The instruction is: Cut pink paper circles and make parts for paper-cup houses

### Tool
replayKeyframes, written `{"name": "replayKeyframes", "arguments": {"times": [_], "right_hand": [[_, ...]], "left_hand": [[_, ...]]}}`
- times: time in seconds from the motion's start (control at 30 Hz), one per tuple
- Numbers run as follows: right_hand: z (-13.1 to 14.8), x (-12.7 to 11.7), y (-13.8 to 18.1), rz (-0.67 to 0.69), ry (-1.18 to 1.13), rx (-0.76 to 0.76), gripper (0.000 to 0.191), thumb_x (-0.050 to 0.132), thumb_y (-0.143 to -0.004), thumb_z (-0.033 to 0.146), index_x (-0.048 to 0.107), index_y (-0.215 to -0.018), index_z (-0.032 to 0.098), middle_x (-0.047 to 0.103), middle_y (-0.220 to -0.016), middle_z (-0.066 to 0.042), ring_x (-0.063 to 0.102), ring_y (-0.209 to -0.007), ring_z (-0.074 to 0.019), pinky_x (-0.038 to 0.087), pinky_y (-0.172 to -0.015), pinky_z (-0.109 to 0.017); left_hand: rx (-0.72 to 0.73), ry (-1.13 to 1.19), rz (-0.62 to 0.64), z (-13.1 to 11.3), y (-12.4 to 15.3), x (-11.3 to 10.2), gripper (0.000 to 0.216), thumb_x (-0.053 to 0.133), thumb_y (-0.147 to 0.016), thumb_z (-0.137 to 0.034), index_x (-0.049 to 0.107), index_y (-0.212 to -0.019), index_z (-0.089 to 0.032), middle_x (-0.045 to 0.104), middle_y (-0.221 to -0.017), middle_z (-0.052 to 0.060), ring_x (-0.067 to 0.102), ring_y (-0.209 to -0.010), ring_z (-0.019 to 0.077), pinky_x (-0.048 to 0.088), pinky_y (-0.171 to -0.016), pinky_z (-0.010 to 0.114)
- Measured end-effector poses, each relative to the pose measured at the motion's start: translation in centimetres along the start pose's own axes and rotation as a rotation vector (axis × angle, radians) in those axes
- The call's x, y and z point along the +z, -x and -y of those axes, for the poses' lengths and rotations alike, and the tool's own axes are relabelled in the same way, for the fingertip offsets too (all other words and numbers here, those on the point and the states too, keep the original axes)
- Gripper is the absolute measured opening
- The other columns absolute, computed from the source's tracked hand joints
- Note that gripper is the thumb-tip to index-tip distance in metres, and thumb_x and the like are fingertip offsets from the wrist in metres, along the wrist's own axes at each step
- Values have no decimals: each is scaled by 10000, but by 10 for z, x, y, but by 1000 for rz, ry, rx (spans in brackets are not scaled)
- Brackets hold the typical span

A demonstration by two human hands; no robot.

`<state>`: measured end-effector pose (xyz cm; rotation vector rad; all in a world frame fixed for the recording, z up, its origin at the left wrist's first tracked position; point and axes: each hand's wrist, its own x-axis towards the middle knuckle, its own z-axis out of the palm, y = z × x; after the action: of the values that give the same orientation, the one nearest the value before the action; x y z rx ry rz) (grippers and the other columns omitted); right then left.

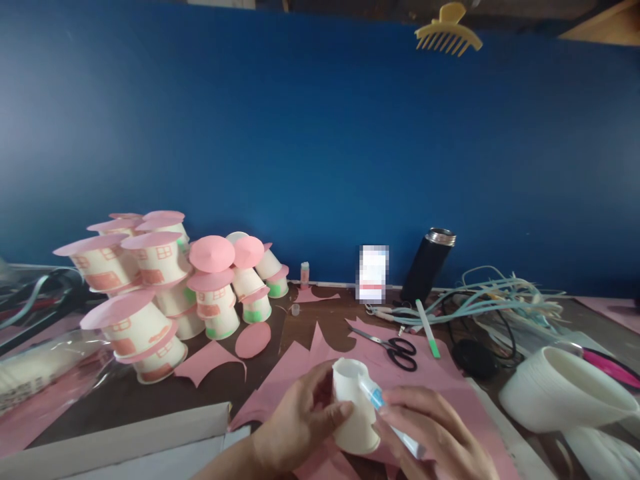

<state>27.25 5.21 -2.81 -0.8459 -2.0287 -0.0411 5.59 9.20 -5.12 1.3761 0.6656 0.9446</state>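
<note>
One paper cup point(359, 423), plain white and upside down, held over pink paper point(430, 370), left hand point(303, 417) with fingers clamped around it! Right hand point(437, 427), fingers clamped on one blue-labelled glue stick point(371, 391), at the upturned base. Beyond: one pair of scissors point(389, 344), one marker point(427, 327), one uncapped black flask point(425, 270), contents hidden.

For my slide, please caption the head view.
Left hand holds an inverted paper cup, right hand a glue stick at its upper edge.

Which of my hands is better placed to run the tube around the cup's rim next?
Your right hand, probably: it holds the tube, tip close to the rim of the white cup. Your left hand grips the cup's side and looks suited to steadying it.
</note>
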Motion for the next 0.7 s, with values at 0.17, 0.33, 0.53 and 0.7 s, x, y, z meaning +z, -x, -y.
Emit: {"name": "replayKeyframes", "arguments": {"times": [0.17,0.33,0.53,0.7], "right_hand": [[-5,2,0,13,43,40,319,620,-869,89,607,-1153,235,693,-1016,-78,693,-938,-184,585,-802,-245],[-9,4,0,-55,29,178,236,629,-873,138,635,-1081,250,693,-1002,-53,685,-924,-182,574,-837,-255],[-19,1,-1,-93,-190,451,299,681,-861,266,635,-1151,325,751,-977,5,725,-764,-153,594,-737,-203],[-28,-3,-3,-29,-427,705,451,635,-898,359,527,-1331,297,726,-768,44,684,-644,-122,568,-635,-160]], "left_hand": [[26,-66,0,-3,1,0,428,660,-873,-402,577,-1223,-170,657,-1086,70,594,-1073,273,472,-911,358],[75,-36,35,-4,0,-1,428,657,-879,-385,563,-1238,-172,641,-1179,87,575,-1124,275,451,-960,373],[31,-135,-2,1,1,-3,525,695,-841,-277,510,-1329,-218,593,-1336,80,524,-1243,265,388,-1073,393],[-60,-206,9,1,4,-3,604,695,-774,-148,500,-1341,-210,578,-1361,90,508,-1271,272,371,-1100,420]]}}
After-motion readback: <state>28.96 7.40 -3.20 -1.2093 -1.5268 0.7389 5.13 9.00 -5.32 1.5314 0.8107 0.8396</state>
